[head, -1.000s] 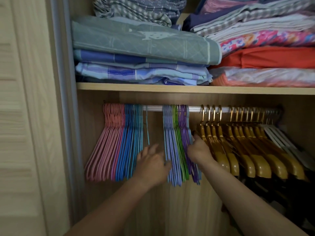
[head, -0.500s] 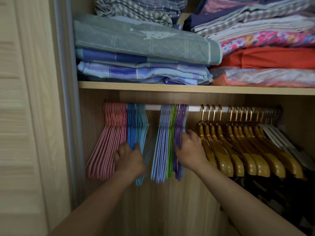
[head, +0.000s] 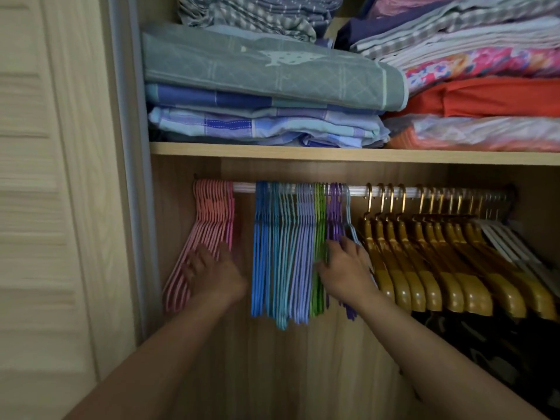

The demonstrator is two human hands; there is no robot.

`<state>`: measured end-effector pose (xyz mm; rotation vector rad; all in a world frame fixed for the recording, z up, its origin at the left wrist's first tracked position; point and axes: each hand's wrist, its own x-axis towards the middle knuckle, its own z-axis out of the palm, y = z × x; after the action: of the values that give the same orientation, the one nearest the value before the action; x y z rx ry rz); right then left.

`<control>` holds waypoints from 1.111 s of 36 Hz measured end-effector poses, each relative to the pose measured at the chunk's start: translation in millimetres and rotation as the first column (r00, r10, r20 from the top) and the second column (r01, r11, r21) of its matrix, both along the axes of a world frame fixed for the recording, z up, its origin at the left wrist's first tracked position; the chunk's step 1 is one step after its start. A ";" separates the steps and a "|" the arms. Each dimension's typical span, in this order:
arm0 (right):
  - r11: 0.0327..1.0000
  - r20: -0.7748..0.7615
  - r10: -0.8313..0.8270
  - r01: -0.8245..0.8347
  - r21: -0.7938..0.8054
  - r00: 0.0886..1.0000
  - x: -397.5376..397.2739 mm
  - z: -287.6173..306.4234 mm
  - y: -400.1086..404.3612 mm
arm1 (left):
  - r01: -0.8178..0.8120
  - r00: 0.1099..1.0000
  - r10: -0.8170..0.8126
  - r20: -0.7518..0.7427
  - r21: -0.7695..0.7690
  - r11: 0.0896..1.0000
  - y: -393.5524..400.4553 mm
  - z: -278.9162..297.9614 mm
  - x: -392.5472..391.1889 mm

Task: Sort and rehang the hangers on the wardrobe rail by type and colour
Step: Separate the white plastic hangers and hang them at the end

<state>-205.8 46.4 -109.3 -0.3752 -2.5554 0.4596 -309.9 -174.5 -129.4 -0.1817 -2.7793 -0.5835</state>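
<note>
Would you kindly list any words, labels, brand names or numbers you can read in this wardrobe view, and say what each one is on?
None: no readable text, number or brand shows anywhere.
The grey-green folded quilt bears only a white pictorial motif, not lettering.
The plastic hangers, the wooden hangers, the rail and the shelf carry no visible markings.

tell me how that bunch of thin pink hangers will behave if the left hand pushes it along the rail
The pink hangers look thin and light, so they would probably slide easily along the smooth rail. Hanging only by their hooks, they will likely swing and fan out under the left hand. Packed this tightly, they may tangle or bunch rather than move as one.
</note>
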 end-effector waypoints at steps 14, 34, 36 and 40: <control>0.999 0.044 -0.026 0.025 0.025 0.999 -3.2 4.6 -8.5 | 0.260 0.961 -0.255 -0.109 0.037 0.965 -14.3 5.3 -10.0; 0.995 0.019 -0.067 0.066 0.072 0.998 -2.4 3.7 5.2 | 0.213 0.948 -0.260 0.184 0.240 0.947 -29.1 -16.6 -24.1; 0.996 0.031 -0.066 0.064 0.059 0.997 -4.9 2.3 7.2 | 0.227 0.945 -0.258 0.202 0.161 0.960 -33.6 -16.2 -25.0; 0.992 -0.044 -0.096 0.100 0.078 0.994 -2.0 -1.4 5.3 | 0.183 0.983 -0.184 -0.008 0.155 0.971 -35.1 -11.8 -23.8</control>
<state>-207.7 51.7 -110.8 -0.4553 -2.4948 0.3239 -333.7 -209.6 -141.2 -0.4064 -2.7256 -0.8441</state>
